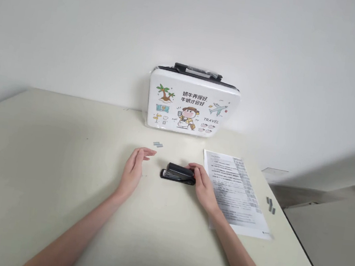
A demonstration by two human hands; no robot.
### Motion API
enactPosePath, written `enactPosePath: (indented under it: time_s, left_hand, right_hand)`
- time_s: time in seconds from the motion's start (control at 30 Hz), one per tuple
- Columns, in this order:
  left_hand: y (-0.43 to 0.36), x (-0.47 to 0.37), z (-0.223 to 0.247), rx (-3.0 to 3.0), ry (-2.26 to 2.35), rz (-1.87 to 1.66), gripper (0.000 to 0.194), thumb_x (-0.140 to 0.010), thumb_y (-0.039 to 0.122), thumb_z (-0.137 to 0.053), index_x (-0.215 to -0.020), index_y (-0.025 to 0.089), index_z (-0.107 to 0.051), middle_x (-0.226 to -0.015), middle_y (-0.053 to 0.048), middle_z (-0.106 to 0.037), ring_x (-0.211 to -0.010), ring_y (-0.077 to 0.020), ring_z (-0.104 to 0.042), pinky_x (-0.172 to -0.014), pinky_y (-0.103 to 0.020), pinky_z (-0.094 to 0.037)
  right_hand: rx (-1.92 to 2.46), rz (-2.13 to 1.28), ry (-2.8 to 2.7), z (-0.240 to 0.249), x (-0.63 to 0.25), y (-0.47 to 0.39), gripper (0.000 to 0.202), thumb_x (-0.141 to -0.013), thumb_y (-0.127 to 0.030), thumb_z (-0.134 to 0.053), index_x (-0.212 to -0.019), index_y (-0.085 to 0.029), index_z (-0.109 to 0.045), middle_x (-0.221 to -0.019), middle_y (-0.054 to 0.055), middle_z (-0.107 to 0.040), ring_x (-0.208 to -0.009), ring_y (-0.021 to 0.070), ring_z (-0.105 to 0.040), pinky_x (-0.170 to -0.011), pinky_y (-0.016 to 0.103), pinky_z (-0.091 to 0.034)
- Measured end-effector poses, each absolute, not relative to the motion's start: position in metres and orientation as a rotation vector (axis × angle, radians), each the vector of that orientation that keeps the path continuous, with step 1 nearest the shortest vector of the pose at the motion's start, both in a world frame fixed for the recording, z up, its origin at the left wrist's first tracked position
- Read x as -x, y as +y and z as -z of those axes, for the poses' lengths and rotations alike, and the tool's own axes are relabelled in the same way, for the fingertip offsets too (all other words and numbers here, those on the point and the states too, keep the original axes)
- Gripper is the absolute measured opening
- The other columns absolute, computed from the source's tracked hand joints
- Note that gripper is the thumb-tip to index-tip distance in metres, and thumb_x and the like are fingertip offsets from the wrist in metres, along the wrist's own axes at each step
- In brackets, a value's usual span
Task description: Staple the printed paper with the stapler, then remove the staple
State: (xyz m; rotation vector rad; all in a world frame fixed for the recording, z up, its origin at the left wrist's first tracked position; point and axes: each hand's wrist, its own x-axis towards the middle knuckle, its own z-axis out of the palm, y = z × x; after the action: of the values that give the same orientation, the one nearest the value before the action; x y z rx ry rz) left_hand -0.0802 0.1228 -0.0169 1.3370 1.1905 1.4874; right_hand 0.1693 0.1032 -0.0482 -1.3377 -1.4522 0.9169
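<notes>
Person's right hand (204,188) gripping one end of black oblong stapler (176,173), on smooth cream table (58,168) near white printed paper sheet (235,190), left hand (132,168) open, near thin grey metal staple strips (158,144)

The stapler (178,169) shows smooth, faintly shiny plastic, the sheet (228,185) matt paper, the staples (157,144) dull metal; the counter (41,175) has a smooth, low-sheen finish, the case (191,104) a glossy shell, its handle (180,67) wrapped in shiny film (203,72).
</notes>
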Motion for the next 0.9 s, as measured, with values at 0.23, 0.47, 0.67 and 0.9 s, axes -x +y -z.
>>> enactPosePath:
  time_s: [0.23, 0.47, 0.67, 0.9]
  left_hand:
    - [0.124, 0.082, 0.018, -1.298, 1.232, -1.524, 0.038, -0.109, 0.052, -0.043, -0.105, 0.023, -0.067, -0.118, -0.01, -0.075, -0.12, -0.0263, -0.068, -0.104, -0.043, -0.05]
    - [0.124, 0.082, 0.02, -1.303, 1.235, -1.533, 0.036, -0.11, 0.048, -0.042, -0.106, 0.023, -0.067, -0.12, -0.01, -0.075, -0.12, -0.0253, -0.068, -0.106, -0.043, -0.049]
    - [0.126, 0.082, 0.023, -1.265, 1.249, -1.507, 0.037, -0.108, 0.053, -0.046, -0.106, 0.023, -0.067, -0.119, -0.01, -0.075, -0.122, -0.0262, -0.068, -0.106, -0.044, -0.05]
    - [0.128, 0.077, 0.035, -1.004, 1.047, -1.424, 0.038, -0.1, 0.057, -0.064, -0.106, 0.02, -0.067, -0.12, -0.012, -0.076, -0.119, -0.0276, -0.071, -0.111, -0.046, -0.049]
  right_hand:
    - [1.349, -0.869, -1.48, 0.048, -0.168, 0.103, 0.044, -0.108, -0.058, -0.036, -0.125, -0.025, -0.061, -0.122, 0.009, -0.075, -0.117, 0.0251, -0.069, -0.105, 0.042, -0.052]
    - [1.387, -0.868, -1.494, 0.039, -0.168, 0.101, 0.045, -0.107, -0.056, -0.037, -0.123, -0.024, -0.065, -0.122, 0.009, -0.075, -0.115, 0.026, -0.068, -0.108, 0.042, -0.049]
    - [1.378, -0.859, -1.597, 0.037, -0.169, 0.098, 0.04, -0.103, -0.056, -0.051, -0.121, -0.024, -0.068, -0.119, 0.007, -0.075, -0.112, 0.0263, -0.068, -0.102, 0.04, -0.051]
    - [1.316, -0.671, -1.741, 0.04, -0.169, 0.093, 0.028, -0.094, -0.045, -0.073, -0.113, -0.024, -0.07, -0.103, 0.006, -0.077, -0.089, 0.0244, -0.07, -0.082, 0.039, -0.058]
